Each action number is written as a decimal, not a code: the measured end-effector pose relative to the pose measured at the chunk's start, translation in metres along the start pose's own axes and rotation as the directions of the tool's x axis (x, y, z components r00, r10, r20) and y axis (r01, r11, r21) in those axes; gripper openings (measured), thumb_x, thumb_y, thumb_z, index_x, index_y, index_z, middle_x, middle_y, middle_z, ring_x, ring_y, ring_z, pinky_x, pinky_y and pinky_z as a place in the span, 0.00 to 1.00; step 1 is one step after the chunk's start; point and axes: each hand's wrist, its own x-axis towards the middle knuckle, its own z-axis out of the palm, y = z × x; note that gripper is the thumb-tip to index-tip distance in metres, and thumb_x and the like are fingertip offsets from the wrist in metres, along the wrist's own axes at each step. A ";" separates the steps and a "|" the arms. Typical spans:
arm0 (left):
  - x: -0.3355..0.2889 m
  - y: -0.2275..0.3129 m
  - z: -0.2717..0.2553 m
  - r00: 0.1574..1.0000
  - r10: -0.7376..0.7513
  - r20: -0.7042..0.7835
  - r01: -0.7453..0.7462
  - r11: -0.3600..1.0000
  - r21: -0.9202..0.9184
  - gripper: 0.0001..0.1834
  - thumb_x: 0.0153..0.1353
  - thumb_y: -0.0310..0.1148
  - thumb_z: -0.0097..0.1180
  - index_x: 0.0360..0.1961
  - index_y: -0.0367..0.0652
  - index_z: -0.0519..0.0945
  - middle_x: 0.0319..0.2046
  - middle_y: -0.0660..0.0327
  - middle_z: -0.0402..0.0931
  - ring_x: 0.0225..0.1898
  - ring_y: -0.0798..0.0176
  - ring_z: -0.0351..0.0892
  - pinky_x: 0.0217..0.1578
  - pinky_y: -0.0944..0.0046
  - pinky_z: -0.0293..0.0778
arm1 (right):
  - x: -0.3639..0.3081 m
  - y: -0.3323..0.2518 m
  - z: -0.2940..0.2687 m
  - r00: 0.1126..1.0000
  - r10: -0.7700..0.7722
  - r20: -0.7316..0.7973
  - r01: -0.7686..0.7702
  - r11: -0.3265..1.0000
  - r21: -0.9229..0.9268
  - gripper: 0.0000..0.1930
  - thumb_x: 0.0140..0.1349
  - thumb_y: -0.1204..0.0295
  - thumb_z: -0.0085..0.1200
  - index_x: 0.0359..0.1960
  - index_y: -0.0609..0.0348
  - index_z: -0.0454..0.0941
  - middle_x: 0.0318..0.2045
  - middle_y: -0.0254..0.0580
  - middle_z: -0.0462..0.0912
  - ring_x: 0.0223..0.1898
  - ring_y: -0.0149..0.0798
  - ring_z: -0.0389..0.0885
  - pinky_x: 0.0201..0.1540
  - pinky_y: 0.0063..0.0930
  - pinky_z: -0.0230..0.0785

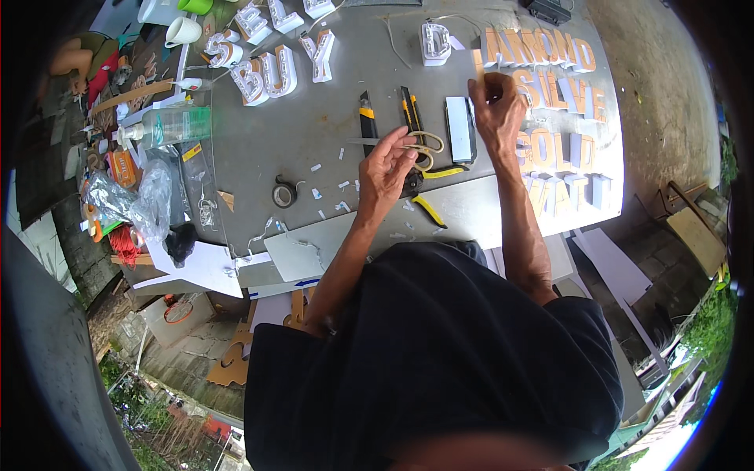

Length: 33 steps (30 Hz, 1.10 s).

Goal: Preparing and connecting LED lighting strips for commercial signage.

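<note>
View from above a work table, told outward from the wearer. The person's dark shirt (440, 337) filled the foreground. A pale metal sheet (353, 235) lay along the near edge of the table (259, 157), with yellow-handled pliers (428, 209) reaching over it. Left of these were a roll of dark tape (284, 193) and scattered white scraps (316, 194).

The left hand (385, 169), fingers loosely bent and parted, hid part of the scissors (426, 149), whose tan loops showed to its right; whether it gripped them could not be told. Just beyond lay two utility knives (367, 118) and a pale rectangular block (460, 129).

The right hand (500, 110) had its fingers curled toward the thumb beside a narrow tan strip (477, 61); a pinch could not be confirmed. Rows of tan-faced letters (561, 153) stood just to its right.

At far left were a clear plastic bag (155, 196) and a pump bottle (177, 125). Farthest stood white-walled letters (267, 77) and a white mug (183, 31).
</note>
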 end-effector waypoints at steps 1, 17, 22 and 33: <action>0.004 0.004 0.008 1.000 0.005 -0.003 -0.005 1.000 -0.002 0.25 0.69 0.27 0.58 0.65 0.34 0.70 0.50 0.55 0.79 0.47 0.67 0.80 0.47 0.67 0.78 | -0.016 -0.011 -0.004 0.994 0.002 0.106 -0.009 0.997 0.072 0.15 0.57 0.68 0.64 0.39 0.68 0.79 0.30 0.51 0.83 0.32 0.46 0.84 0.38 0.38 0.76; -0.016 -0.001 -0.008 0.976 -0.217 -0.034 0.210 0.967 -0.144 0.32 0.67 0.39 0.62 0.66 0.35 0.66 0.51 0.53 0.78 0.51 0.62 0.80 0.53 0.64 0.75 | 0.069 0.070 0.052 0.938 -0.248 0.241 0.328 0.860 -0.392 0.11 0.62 0.77 0.52 0.46 0.67 0.77 0.42 0.61 0.79 0.43 0.62 0.82 0.45 0.48 0.77; -0.038 -0.004 -0.022 0.969 -0.194 -0.155 0.171 0.974 -0.152 0.33 0.66 0.37 0.61 0.67 0.34 0.64 0.51 0.50 0.79 0.52 0.60 0.79 0.51 0.60 0.75 | 0.089 0.082 0.087 0.924 -0.202 0.324 0.357 0.761 -0.543 0.11 0.60 0.77 0.50 0.44 0.68 0.77 0.45 0.63 0.79 0.45 0.61 0.84 0.45 0.47 0.80; -0.087 -0.018 -0.064 0.952 -0.216 -0.215 0.189 0.972 -0.141 0.28 0.65 0.34 0.63 0.62 0.32 0.69 0.48 0.51 0.81 0.50 0.60 0.81 0.45 0.60 0.81 | 0.043 0.052 0.038 0.938 -0.309 0.156 0.344 0.775 -0.531 0.13 0.55 0.71 0.58 0.38 0.68 0.83 0.33 0.67 0.83 0.36 0.63 0.84 0.42 0.49 0.78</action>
